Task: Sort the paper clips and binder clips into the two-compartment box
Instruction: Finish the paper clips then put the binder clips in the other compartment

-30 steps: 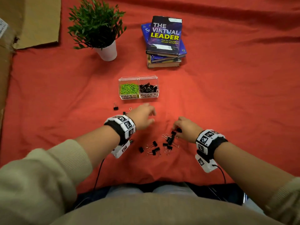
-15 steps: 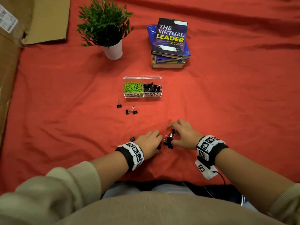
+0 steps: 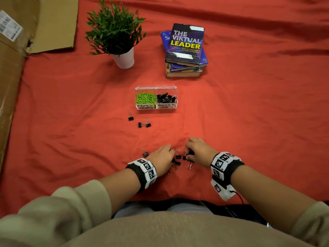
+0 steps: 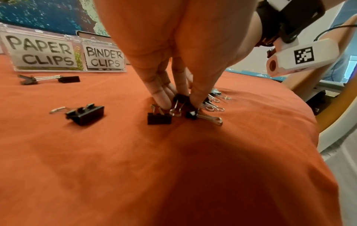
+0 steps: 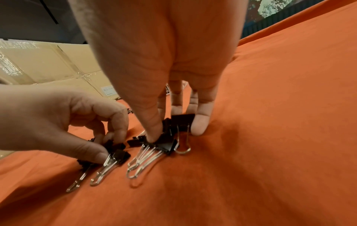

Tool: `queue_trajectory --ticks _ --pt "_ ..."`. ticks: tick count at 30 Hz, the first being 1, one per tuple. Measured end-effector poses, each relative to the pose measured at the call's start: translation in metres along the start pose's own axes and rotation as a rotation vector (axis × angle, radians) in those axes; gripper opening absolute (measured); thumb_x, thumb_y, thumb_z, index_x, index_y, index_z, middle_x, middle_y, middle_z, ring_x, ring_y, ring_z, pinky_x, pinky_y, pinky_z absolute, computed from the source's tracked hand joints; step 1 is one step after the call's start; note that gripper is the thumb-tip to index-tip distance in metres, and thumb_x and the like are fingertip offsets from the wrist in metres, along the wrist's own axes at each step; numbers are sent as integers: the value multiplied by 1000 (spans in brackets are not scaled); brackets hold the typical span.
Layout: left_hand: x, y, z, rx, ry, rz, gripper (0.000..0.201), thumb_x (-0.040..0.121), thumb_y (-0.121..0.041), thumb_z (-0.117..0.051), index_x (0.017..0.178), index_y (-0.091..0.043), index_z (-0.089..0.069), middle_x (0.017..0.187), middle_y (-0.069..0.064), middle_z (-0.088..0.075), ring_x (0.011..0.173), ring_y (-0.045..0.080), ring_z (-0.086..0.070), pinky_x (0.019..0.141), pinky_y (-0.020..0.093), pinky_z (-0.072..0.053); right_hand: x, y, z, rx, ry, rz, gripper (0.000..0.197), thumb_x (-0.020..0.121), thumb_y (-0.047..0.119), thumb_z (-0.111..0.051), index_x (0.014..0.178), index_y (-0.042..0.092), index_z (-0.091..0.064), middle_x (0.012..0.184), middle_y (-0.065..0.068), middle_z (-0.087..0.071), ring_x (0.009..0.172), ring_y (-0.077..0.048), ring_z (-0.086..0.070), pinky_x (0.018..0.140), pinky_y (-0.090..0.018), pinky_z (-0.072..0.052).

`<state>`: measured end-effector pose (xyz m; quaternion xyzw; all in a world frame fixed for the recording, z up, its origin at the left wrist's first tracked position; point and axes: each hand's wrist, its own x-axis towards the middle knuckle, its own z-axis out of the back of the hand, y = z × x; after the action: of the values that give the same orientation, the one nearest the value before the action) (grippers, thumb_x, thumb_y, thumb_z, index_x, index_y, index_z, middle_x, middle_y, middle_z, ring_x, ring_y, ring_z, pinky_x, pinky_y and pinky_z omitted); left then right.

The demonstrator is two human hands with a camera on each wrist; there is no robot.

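Both hands pinching into the binder clips (image 3: 179, 160) pile: left hand (image 3: 162, 158) fingers narrow on one clip, right hand (image 3: 199, 151) thumb and fingers clamped on several. Box (image 3: 156, 97) well beyond fingertips. Risk: interlocked wire handles drag extras, which drop mid-carry.

Black binder clips (image 3: 179, 160) heaped on cloth; two-compartment box (image 3: 156, 97) beyond, part-filled.

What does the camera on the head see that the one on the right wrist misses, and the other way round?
Only the head view shows the two-compartment box, green paper clips in it, the plant, the books and three stray binder clips. Only the right wrist view shows the right hand pinching binder clips at its fingertips. Both show the left hand and the red cloth.
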<state>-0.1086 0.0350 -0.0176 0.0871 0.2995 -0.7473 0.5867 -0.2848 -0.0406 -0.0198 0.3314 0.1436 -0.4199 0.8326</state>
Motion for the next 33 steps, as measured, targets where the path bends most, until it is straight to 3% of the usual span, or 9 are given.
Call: queue_trajectory --ticks 3,8,12,18,21,24,28,31,33 --pt "-1 -1 -1 -8 -27 -8 24 90 -17 -51 111 -7 -48 115 10 -47 110 31 -49 85 46 -47 2 -1 -3 94 -42 -11 13 81 11 -65 91 14 -59 97 0 -56 93 -16 -47 83 -25 -38" --pt "-1 2 -1 -11 -88 -16 21 89 -18 -48 109 -11 -49 115 6 -52 111 27 -48 85 41 -45 4 -2 1 369 -97 -117 20 78 1 -63 81 20 -58 72 11 -55 67 -10 -52 60 -12 -40" --pt "3 8 -3 -86 -116 13 19 88 -19 -50 105 -10 -50 110 7 -54 109 28 -50 85 43 -49 18 4 41 679 -260 -173 25 78 -2 -68 75 20 -57 74 3 -61 59 -7 -54 49 -12 -46" --pt "10 19 0 -227 -157 -1 19 86 -20 -60 101 -9 -58 107 9 -57 103 26 -54 89 34 -43 88 36 114 648 -480 -70 29 76 1 -71 72 24 -53 74 0 -60 65 -16 -56 62 -33 -52" --pt "16 29 19 -264 -249 9 15 89 -23 -60 97 -11 -62 102 8 -63 100 26 -57 87 32 -42 119 54 124 481 -544 -39 13 80 7 -67 82 17 -59 82 -4 -63 73 -16 -54 68 -30 -49" --pt "25 42 50 -275 -368 88 14 90 -25 -59 95 -12 -64 101 7 -66 96 23 -59 81 29 -43 135 59 119 286 -456 -36 13 85 8 -61 97 9 -64 101 -10 -66 87 -20 -58 80 -31 -49" --pt "47 59 97 -367 -498 182 12 89 -22 -61 92 -11 -65 98 7 -63 91 21 -58 82 29 -44 128 54 117 181 -383 -48 25 87 5 -52 106 11 -67 115 -11 -65 106 -27 -60 90 -27 -44" --pt "69 67 127 -444 -617 222 8 86 -19 -65 89 -12 -65 97 8 -63 88 20 -58 79 29 -45 99 46 112 265 -503 -33 25 84 3 -50 100 10 -67 110 -9 -65 98 -23 -60 83 -22 -41" --pt "83 68 140 -442 -631 231 8 85 -18 -65 90 -12 -64 100 8 -61 88 20 -57 78 27 -43 71 37 100 246 -433 -8 24 82 3 -51 97 11 -68 104 -7 -67 91 -20 -61 86 -26 -45"
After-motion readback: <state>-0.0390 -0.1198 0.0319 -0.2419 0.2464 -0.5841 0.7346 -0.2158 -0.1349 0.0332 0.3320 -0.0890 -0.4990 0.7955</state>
